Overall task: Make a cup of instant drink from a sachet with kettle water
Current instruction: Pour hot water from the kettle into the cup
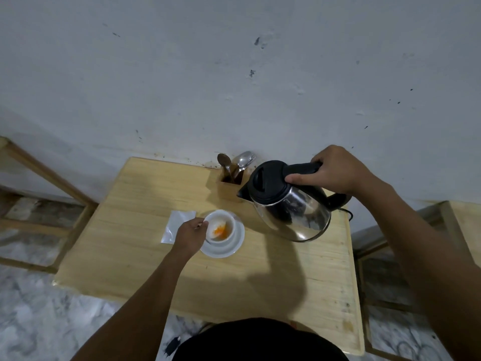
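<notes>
A white cup (221, 226) stands on a white saucer (234, 246) on the wooden table (161, 269), with orange powder in its bottom. My left hand (189, 235) touches the cup's left rim, fingers pinched around it. My right hand (331, 170) grips the black handle of a steel kettle (291, 207), which hangs in the air right of the cup, tilted, its spout pointing left and short of the cup. No water stream is visible. A silvery sachet (175, 225) lies flat left of the cup, partly under my left hand.
A wooden holder (231, 188) with two spoons stands at the table's back edge against the wall, just behind the kettle's spout. A black cord (347, 213) trails behind the kettle. Wooden frames stand on the marble floor at both sides.
</notes>
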